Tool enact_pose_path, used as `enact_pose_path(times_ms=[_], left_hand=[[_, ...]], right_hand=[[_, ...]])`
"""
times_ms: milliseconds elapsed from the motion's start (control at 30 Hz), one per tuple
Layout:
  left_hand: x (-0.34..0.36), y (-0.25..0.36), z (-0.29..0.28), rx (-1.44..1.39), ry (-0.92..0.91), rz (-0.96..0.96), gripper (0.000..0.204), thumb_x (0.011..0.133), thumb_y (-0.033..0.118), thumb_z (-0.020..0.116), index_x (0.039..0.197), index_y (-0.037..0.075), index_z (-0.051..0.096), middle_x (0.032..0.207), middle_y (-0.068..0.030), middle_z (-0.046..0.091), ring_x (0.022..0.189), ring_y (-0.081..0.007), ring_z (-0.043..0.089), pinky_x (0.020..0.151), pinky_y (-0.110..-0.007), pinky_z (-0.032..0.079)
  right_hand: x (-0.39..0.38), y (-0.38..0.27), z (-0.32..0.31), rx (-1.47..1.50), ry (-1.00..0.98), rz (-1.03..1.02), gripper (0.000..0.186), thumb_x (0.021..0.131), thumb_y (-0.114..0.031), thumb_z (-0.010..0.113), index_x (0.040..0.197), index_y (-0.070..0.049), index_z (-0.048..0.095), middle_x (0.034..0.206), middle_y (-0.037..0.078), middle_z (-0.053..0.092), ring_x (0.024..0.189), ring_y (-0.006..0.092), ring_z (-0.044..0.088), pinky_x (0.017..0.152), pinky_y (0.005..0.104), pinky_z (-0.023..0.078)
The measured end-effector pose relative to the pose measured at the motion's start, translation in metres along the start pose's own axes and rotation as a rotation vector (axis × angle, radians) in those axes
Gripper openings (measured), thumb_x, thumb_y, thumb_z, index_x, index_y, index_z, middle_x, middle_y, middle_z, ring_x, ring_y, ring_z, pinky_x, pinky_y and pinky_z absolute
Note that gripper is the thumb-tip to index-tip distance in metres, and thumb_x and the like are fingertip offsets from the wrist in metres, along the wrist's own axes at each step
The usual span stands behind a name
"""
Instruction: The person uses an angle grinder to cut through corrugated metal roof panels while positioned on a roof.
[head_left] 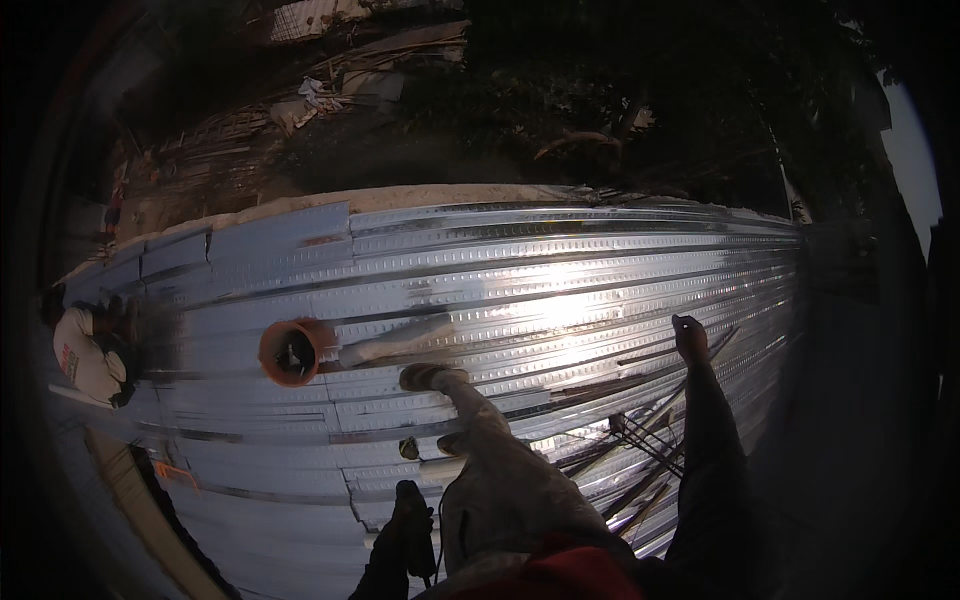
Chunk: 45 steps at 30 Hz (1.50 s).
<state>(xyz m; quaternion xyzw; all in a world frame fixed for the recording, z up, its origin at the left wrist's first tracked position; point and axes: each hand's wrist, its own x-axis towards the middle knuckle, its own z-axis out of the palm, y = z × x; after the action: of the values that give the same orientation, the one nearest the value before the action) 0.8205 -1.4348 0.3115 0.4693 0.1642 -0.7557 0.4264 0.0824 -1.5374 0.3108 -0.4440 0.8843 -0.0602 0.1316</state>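
My right hand point(690, 340) reaches out over the ribbed metal decking point(560, 345), its fingers curled closed. Whether anything is inside them is hidden. Low in the picture, my left hand point(408, 520) is in shadow, closed around a dark, elongated object that I cannot make out. A thin dark cord hangs beside it. My shoes point(425, 376) stand on the decking between the two hands. Left of them is an orange bucket point(285, 376) with dark contents. Near my feet lies a small dark and yellowish object point(408, 448).
Thin dark rods point(650, 440) lie across the decking beside my right arm. At the far left a person point(90, 355) in a pale shirt bends low. An orange frame-like piece point(178, 474) lies near the dark left edge. Beyond the decking's far edge point(430, 195) are scrap and trees.
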Motion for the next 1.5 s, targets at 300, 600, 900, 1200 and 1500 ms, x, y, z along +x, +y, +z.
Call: enact_pose_path(times_ms=[300, 600, 900, 1200, 1500], left_hand=[[-0.009, -0.062, -0.105, -0.439, 0.090, 0.034, 0.084, 0.090, 0.026, 0.074, 0.160, 0.009, 0.032, 0.142, -0.0196, 0.057, 0.122, -0.0338, 0.065, 0.096, -0.046, 0.058], [0.075, -0.196, -0.188, -0.985, 0.206, 0.178, 0.086, 0.089, 0.023, 0.075, 0.161, 0.009, 0.031, 0.142, -0.0196, 0.057, 0.123, -0.0338, 0.065, 0.096, -0.046, 0.057], [0.206, -0.241, -0.223, -1.261, 0.111, 0.251, 0.088, 0.088, 0.021, 0.076, 0.162, 0.009, 0.030, 0.142, -0.0195, 0.057, 0.123, -0.0338, 0.064, 0.096, -0.046, 0.057], [0.205, -0.240, -0.223, -1.257, 0.072, 0.294, 0.090, 0.087, 0.019, 0.077, 0.162, 0.009, 0.029, 0.142, -0.0195, 0.058, 0.124, -0.0337, 0.064, 0.096, -0.045, 0.057], [0.061, -0.238, -0.175, -1.115, -0.038, 0.320, 0.093, 0.085, 0.016, 0.078, 0.163, 0.010, 0.027, 0.142, -0.0195, 0.058, 0.124, -0.0337, 0.064, 0.097, -0.045, 0.057]], right_hand=[[-0.279, -0.281, 0.451, 0.165, -1.034, -0.971, 0.026, 0.098, -0.024, 0.060, 0.121, -0.014, 0.069, 0.107, 0.012, 0.072, 0.092, 0.0332, 0.072, 0.078, 0.0478, 0.057], [-0.321, -0.640, 0.691, 0.041, -0.843, -1.201, 0.025, 0.099, -0.032, 0.060, 0.110, -0.012, 0.070, 0.090, 0.019, 0.075, 0.090, 0.0413, 0.073, 0.082, 0.0527, 0.057], [-0.298, -0.784, 0.877, -0.449, -0.332, -1.577, 0.034, 0.098, -0.036, 0.061, 0.121, -0.014, 0.072, 0.119, 0.013, 0.075, 0.112, 0.0287, 0.072, 0.094, 0.0456, 0.056], [-0.300, -0.783, 0.887, -0.338, -0.622, -1.761, 0.067, 0.086, -0.053, 0.077, 0.137, -0.012, 0.066, 0.127, 0.014, 0.072, 0.119, 0.0314, 0.068, 0.106, 0.0439, 0.051], [-0.303, -0.777, 0.708, -0.071, -0.684, -1.447, 0.044, 0.099, -0.045, 0.066, 0.113, -0.004, 0.071, 0.097, 0.012, 0.074, 0.092, 0.0269, 0.072, 0.085, 0.0448, 0.055]])
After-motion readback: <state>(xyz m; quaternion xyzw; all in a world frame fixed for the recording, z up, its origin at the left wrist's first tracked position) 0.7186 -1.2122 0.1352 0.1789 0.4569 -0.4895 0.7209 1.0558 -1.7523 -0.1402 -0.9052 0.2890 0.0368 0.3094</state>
